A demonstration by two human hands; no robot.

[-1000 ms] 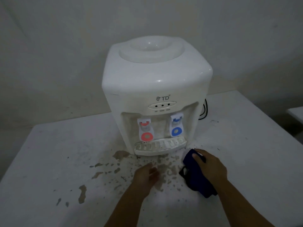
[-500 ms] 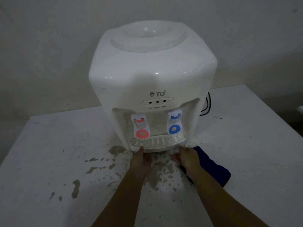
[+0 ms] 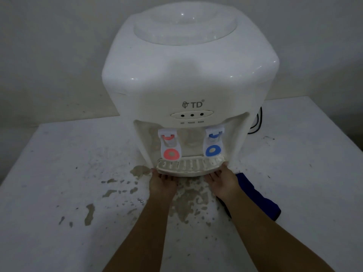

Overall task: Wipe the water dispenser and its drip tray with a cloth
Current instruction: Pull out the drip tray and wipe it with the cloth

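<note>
A white dispenser (image 3: 188,79) stands on a white table (image 3: 59,173), close against the wall. Its drip tray (image 3: 189,166) sits at the bottom front, under a red tap (image 3: 170,146) and a blue tap (image 3: 213,143). Both hands reach to the tray from below. The left hand (image 3: 162,184) holds the tray's left end, its fingers (image 3: 165,176) tucked under the front lip, so whether they are spread or pressed together cannot be told. The right hand (image 3: 223,182) holds the right end, its thumb lying along the tray's corner and its fingers (image 3: 213,176) going under the edge, mostly hidden. A dark blue cloth (image 3: 257,199) lies on the table just right of the right wrist, partly behind it, in neither hand. Brownish spill stains (image 3: 188,199) spread over the table in front of the dispenser and out to the left. A black cord (image 3: 259,122) shows behind the dispenser's right side.
</note>
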